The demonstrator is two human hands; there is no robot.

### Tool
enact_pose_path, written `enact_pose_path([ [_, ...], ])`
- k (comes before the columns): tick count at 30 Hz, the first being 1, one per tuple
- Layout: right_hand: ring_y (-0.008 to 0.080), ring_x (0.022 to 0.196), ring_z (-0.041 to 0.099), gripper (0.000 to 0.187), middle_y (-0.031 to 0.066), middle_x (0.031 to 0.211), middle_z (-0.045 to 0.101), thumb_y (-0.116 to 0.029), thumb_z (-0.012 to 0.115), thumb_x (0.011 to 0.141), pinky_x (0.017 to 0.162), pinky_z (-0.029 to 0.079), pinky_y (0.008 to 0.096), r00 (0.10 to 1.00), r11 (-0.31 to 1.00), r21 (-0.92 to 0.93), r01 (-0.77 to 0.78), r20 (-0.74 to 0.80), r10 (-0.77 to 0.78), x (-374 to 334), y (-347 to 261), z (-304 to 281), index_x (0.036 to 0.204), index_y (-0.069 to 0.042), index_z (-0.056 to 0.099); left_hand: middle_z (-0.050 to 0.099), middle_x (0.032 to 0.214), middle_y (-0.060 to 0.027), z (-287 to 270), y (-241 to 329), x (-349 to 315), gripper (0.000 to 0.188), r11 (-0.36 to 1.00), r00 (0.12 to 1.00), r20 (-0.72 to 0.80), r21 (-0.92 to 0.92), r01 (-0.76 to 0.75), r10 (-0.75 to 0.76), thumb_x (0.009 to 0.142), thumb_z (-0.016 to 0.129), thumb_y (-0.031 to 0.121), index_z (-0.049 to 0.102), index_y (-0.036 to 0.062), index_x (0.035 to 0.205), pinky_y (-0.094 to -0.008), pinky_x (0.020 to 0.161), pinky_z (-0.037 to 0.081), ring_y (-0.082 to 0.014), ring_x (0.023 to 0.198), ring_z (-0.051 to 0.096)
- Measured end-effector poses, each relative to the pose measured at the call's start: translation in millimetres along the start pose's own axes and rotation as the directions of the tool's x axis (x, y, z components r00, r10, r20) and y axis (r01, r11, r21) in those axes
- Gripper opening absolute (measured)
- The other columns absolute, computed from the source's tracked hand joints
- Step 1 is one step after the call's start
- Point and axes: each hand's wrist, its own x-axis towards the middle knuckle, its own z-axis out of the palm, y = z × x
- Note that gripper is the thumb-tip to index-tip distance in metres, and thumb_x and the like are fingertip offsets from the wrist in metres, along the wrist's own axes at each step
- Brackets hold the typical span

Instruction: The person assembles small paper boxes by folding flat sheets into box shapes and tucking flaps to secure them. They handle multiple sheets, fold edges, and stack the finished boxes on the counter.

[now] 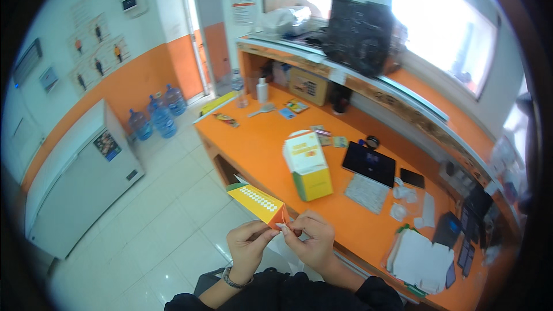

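Observation:
A small yellow cardboard box (pixel 259 203) with a white diamond pattern and an orange end is held out in front of me, above the floor by the desk's edge. Its far end has a green flap standing up. My left hand (pixel 249 245) pinches the near end with thumb and fingers. My right hand (pixel 313 241) is closed on the same end, its thumb and finger meeting the left ones at a pale flap. Just beyond, a larger white, yellow and green carton (pixel 311 175) stands on the orange desk (pixel 259 138).
On the desk are a tablet (pixel 370 163), a phone (pixel 412 178), a stack of papers (pixel 420 259), a white bottle (pixel 262 90) and a clear bottle (pixel 238 87). A black wrapped bundle (pixel 358 34) sits on the raised counter. Left are a chest freezer (pixel 86 178) and several water jugs (pixel 162 120).

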Motion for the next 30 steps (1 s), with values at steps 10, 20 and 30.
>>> enact_pose_path([
  [10,0.0242,0.061,0.056,0.018,0.0073,0.071,0.056,0.004,0.068,0.072,0.054,0.044,0.0313,0.948,0.933,-0.214,0.289,0.2,-0.247,2,27,120,0.089,-0.002,0.068,0.069,0.094,-0.0125,-76,-21,2,0.031,0.994,0.973,-0.231,0.109,0.005,0.02,0.089,0.063,0.006,0.06,-0.0061,0.116,-0.0238,0.075,0.049,-0.0152,0.086,0.064],
  [20,0.0289,0.119,0.047,0.061,0.0164,0.129,0.048,-0.026,0.065,0.087,0.101,0.036,0.0406,0.91,0.93,0.27,-0.249,0.394,0.129,1,91,129,0.133,0.004,0.041,0.068,0.088,-0.011,-128,-47,-41,0.013,0.98,0.986,-0.158,0.2,-0.013,0.045,0.093,0.054,0.006,0.061,-0.0019,0.1,-0.0286,0.071,0.051,-0.0174,0.077,0.066],
  [30,0.0174,0.107,0.055,0.05,0.0086,0.11,0.06,-0.022,0.072,0.084,0.094,0.041,0.0317,0.632,0.687,0.259,-0.679,0.682,0.367,-44,110,57,0.122,0.004,0.053,0.059,0.099,-0.0116,-108,-55,-105,0.03,0.988,0.934,-0.33,-0.109,0.11,-0.14,0.098,0.044,0.023,0.054,-0.0033,0.109,-0.0333,0.089,0.044,-0.0237,0.099,0.058],
])
